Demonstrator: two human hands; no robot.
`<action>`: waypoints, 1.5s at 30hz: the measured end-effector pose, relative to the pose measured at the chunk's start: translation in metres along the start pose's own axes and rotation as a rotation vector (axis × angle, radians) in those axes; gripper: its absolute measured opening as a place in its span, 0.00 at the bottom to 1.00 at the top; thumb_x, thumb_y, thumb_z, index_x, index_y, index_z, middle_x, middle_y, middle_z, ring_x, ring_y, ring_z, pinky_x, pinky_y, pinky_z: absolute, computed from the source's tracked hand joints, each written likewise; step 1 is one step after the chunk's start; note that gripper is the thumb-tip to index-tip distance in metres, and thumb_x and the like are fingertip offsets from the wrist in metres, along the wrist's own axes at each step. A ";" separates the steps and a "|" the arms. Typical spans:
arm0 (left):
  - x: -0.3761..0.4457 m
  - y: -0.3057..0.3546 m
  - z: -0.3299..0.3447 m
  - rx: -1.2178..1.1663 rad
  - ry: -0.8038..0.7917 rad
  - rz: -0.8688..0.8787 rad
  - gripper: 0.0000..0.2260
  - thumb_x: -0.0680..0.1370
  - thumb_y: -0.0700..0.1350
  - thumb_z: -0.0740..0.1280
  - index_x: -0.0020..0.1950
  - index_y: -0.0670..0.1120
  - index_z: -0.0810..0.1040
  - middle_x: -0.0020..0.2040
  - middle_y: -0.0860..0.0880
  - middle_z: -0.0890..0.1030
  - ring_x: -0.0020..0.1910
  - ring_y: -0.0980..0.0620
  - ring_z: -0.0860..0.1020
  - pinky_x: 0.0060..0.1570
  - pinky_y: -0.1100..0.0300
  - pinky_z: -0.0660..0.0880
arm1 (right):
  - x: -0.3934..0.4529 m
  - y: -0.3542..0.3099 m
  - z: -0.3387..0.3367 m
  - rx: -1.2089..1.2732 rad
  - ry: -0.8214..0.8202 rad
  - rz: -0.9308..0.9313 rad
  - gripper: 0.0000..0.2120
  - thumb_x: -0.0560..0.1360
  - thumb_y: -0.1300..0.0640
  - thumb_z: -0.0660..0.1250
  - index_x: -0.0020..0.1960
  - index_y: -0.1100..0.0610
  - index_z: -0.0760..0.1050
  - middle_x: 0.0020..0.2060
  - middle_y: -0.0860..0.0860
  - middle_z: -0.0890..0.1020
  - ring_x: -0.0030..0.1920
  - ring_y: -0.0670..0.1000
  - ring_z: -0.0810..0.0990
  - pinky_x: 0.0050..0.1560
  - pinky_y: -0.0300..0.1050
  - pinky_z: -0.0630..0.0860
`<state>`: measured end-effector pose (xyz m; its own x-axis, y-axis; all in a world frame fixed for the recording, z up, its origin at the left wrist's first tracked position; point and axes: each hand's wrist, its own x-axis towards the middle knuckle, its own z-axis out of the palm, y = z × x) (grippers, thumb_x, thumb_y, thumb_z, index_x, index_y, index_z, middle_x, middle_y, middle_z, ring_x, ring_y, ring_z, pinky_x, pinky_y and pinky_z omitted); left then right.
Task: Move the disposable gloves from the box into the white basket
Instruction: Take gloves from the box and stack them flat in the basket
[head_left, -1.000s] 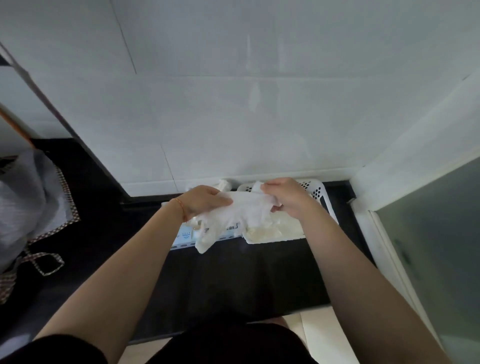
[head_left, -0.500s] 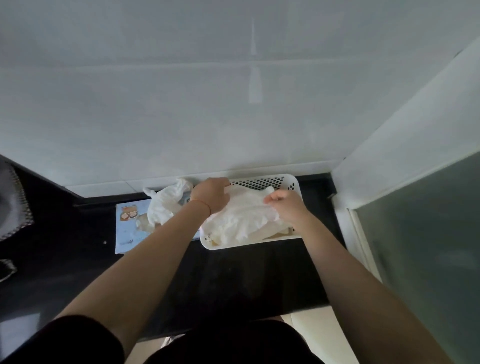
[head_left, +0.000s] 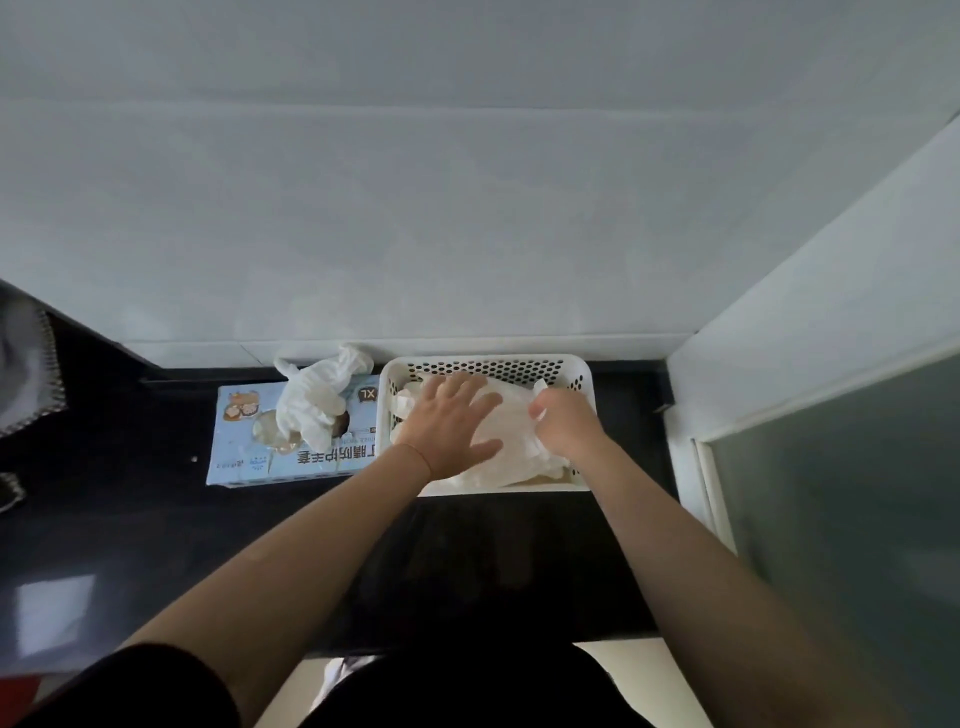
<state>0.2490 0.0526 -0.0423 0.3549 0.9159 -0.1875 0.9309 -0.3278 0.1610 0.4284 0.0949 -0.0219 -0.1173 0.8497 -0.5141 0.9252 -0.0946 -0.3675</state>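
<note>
head view, steeply downward, near counter (head_left: 493, 561)

A home interior, likely a kitchen or utility corner: a glossy black countertop (head_left: 156, 519) set against a plain white tiled wall (head_left: 467, 208), with a frosted glass door (head_left: 857, 519) at the right.

Two hands are showing: one left hand (head_left: 451, 422) and one right hand (head_left: 566, 422). One white basket (head_left: 581, 370) is sitting beside one blue glove box (head_left: 244, 457). One bunch of white gloves (head_left: 314, 402) is protruding from the box; another pile (head_left: 506, 447) is lying in the basket, individual gloves being uncountable.
</note>
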 end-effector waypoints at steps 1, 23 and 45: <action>-0.002 -0.002 0.005 0.011 -0.053 -0.024 0.29 0.76 0.65 0.61 0.74 0.54 0.64 0.77 0.48 0.60 0.77 0.44 0.56 0.74 0.45 0.50 | 0.000 0.001 0.002 -0.031 0.004 -0.009 0.15 0.79 0.68 0.58 0.63 0.63 0.75 0.57 0.59 0.79 0.56 0.58 0.79 0.56 0.49 0.75; 0.004 -0.015 0.046 0.071 -0.331 -0.175 0.49 0.68 0.75 0.61 0.79 0.57 0.39 0.80 0.45 0.40 0.78 0.42 0.37 0.74 0.35 0.42 | 0.010 0.011 0.033 -0.369 0.077 -0.011 0.24 0.79 0.62 0.63 0.73 0.63 0.61 0.67 0.59 0.68 0.59 0.55 0.78 0.56 0.49 0.79; -0.088 -0.155 -0.038 -0.465 0.041 -0.846 0.08 0.78 0.47 0.64 0.48 0.45 0.81 0.45 0.45 0.81 0.43 0.44 0.79 0.43 0.54 0.76 | -0.038 -0.165 0.045 -0.211 0.257 -0.289 0.10 0.80 0.58 0.58 0.58 0.60 0.70 0.54 0.56 0.71 0.38 0.54 0.72 0.34 0.46 0.66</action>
<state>0.0706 0.0318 -0.0144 -0.4295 0.8169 -0.3850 0.7468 0.5610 0.3572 0.2642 0.0546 0.0236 -0.3130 0.9298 -0.1938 0.9241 0.2510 -0.2881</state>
